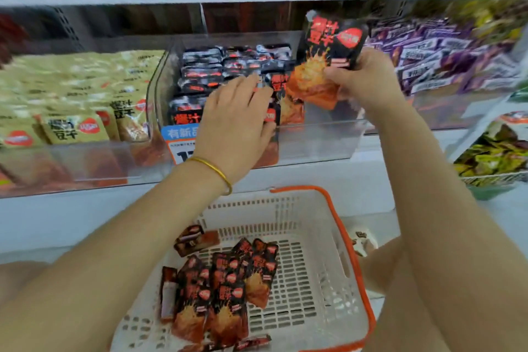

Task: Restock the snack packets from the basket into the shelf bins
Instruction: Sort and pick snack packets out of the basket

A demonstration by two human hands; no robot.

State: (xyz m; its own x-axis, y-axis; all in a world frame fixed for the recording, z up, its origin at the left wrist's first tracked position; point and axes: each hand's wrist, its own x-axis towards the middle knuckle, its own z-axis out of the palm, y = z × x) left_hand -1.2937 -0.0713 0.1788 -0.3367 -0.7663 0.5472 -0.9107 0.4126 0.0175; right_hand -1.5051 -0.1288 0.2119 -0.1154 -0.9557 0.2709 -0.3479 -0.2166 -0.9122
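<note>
Basket [323,237] down front has a good pile of packets [225,288] left, so this looks mid-restock. Left hand [237,120] lies flat, fingers fairly straight, on the rows in the clear bin [314,137], holding them back I'd guess. Right hand [365,80] grips one packet [328,51] by its lower end, upright over the bin's right side. Next up: slot it into the gap there. Glossy black-and-orange pouch, a bit crumpled, probably slippery.
</note>
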